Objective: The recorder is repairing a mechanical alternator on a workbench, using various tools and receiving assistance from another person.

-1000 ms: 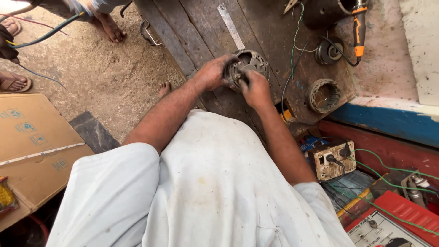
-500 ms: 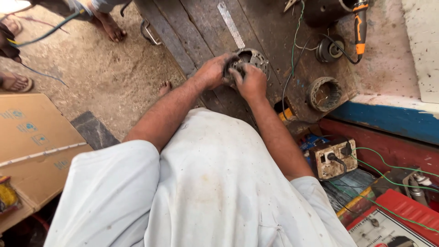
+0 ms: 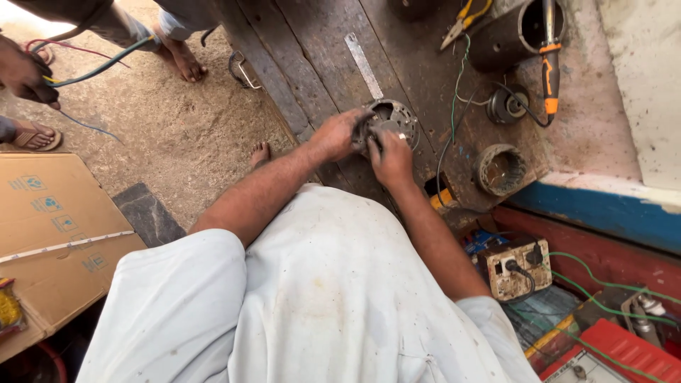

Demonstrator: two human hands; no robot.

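Observation:
A round grey metal motor housing (image 3: 397, 117) rests on the dark wooden workbench (image 3: 319, 42). My left hand (image 3: 335, 135) grips its left rim. My right hand (image 3: 389, 156) is closed on its near edge, fingers reaching into the open centre. Both forearms stretch out from my white-clothed lap toward the bench.
On the bench lie a flat metal strip (image 3: 363, 65), pliers (image 3: 461, 21), an orange-handled tool (image 3: 550, 64), a dark cylinder (image 3: 504, 35) and a ring-shaped stator (image 3: 500, 170). A socket box (image 3: 516, 268) with green wires sits at right. Cardboard box (image 3: 50, 234) lies left; another person's hand (image 3: 25, 74) holds wires.
My hands shifted slightly on the motor housing, the right one now further onto its near edge. The view has drifted a little.

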